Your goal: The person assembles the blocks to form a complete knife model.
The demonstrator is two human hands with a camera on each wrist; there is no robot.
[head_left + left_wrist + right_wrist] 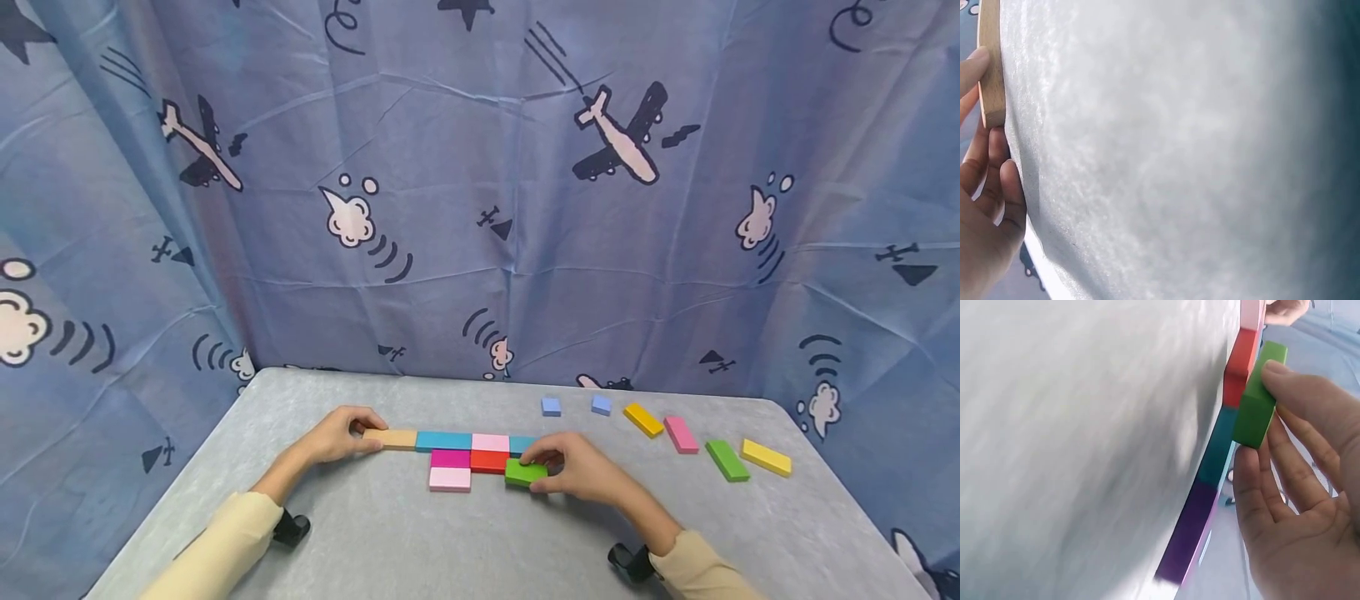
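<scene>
At the left end of a row of blocks, my left hand (333, 435) holds a tan wooden block (397, 439), thumb and fingers about its end. The row continues with a blue block (444, 442), a light pink one (491, 442) and another blue one (521, 445). A purple block (1188, 534) at its right end shows in the right wrist view; my right hand hides it from the head view. Nearer me lie a magenta block (450, 458), a red block (488, 462) and a pale pink block (450, 480). My right hand (581, 468) pinches a green block (525, 474) beside the red one.
Toward the back right lie two small blue blocks (551, 407), an orange block (643, 420), a pink block (681, 435), another green block (727, 461) and a yellow block (766, 457). A printed curtain (450, 208) hangs behind the grey table (420, 550).
</scene>
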